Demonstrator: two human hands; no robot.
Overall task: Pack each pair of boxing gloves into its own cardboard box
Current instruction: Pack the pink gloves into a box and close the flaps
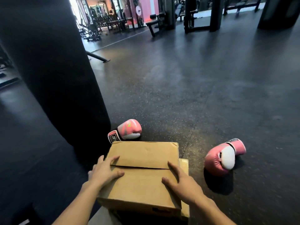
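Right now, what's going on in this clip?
A person has the left hand and the right hand resting flat on the folded-down top flaps of a cardboard box. The edge of a second box shows beside it on the right. Two pink boxing gloves lie unpacked on the gym floor: the far glove behind the box by a black punching bag, the near glove off to the right. What the closed box holds cannot be seen.

Flaps shut, the cardboard box [142, 181] hides its contents and most of a second box [184, 166] beneath. The bottom edge cuts off the left forearm [76, 207] and right forearm [209, 210].
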